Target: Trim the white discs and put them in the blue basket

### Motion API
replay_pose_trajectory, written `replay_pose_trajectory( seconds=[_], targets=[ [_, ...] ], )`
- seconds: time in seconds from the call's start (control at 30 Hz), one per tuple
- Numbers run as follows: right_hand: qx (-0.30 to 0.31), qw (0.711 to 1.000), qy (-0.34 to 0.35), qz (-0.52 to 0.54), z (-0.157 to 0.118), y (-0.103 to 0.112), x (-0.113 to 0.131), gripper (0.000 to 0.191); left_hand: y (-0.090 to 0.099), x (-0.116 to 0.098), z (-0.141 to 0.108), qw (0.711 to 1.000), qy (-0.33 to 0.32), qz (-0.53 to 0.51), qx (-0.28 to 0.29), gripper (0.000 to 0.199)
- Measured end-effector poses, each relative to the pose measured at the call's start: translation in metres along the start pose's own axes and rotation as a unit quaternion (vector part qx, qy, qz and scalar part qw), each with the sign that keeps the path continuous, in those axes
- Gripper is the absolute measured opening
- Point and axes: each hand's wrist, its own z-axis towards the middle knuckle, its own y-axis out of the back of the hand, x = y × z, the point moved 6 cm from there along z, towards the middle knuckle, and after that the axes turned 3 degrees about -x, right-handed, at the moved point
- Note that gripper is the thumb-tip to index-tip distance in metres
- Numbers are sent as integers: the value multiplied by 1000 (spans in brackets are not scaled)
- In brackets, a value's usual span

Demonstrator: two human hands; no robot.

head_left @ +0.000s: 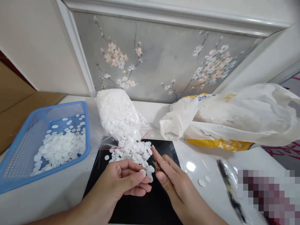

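My left hand (127,179) is closed, pinching a small white disc (142,172) between thumb and fingers. A few more discs show just behind its fingertips. My right hand (172,178) is beside it, index finger stretched forward and thumb bent in. Something thin and dark (156,165) shows between that thumb and finger; its kind is not clear. Both hands are over a black board (145,209). A heap of white discs (134,151) lies on the board, spilling from the mouth of a clear zip bag (117,109) full of them.
To the left stands a blue plastic basket (87,134) with many white discs inside. A white and yellow plastic bag (222,122) lies at the back right. Two loose discs (202,183) and a pen in clear wrapping (231,190) lie on the white table (199,206). A flowered panel (159,56) stands behind.
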Motion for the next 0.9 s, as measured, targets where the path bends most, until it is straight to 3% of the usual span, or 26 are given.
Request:
replay_pose_trajectory(
  seconds=[0.13, 0.3, 0.9],
  targets=[
    [-9, 996, 86, -17, 0, 1, 8, 49, 1, -1, 1, 1000, -13, 19, 7, 20],
    [-38, 988, 142, -47, -2, 4, 17, 46, 0, -8, 0, 998, -54, 36, 17, 14],
    [-85, 980, 167, -67, -7, 6, 22, 34, 0, -1, -1, 1000, 8, 11, 24, 22]
  ],
)
